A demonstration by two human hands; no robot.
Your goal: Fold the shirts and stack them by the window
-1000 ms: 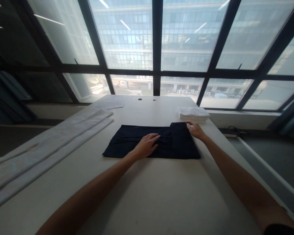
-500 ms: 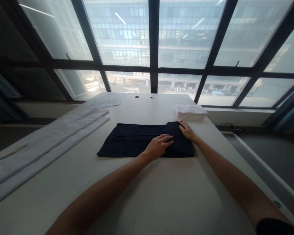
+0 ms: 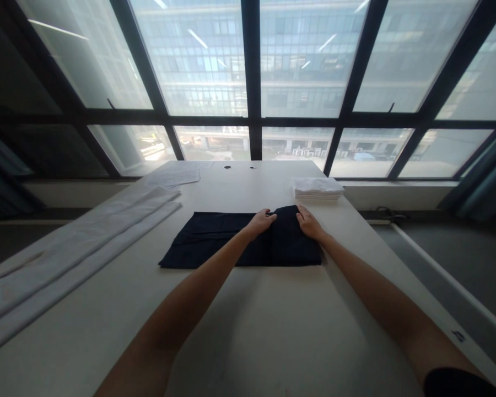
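A dark navy cloth [image 3: 215, 242], perhaps a garment, lies flat across the white table with its right end folded over to the left. At the far edge of that folded part, my left hand [image 3: 262, 221] pinches the fabric between thumb and fingers. My right hand [image 3: 309, 224] is at the far right corner of the fold, its fingers closed over the cloth's edge. Between the two hands the far edge of the cloth bulges up slightly. The undersides of the fingers are hidden.
A stack of folded white cloths [image 3: 317, 188] sits beyond my right hand. Long folded white fabric [image 3: 86, 242] runs along the left side of the table [image 3: 273, 320], with thin white sheets [image 3: 171, 176] farther back. Windows stand behind the table.
My left hand has moved away from me, from the middle of the folded part to its far edge, and now pinches it. My right hand stays at the far right corner.
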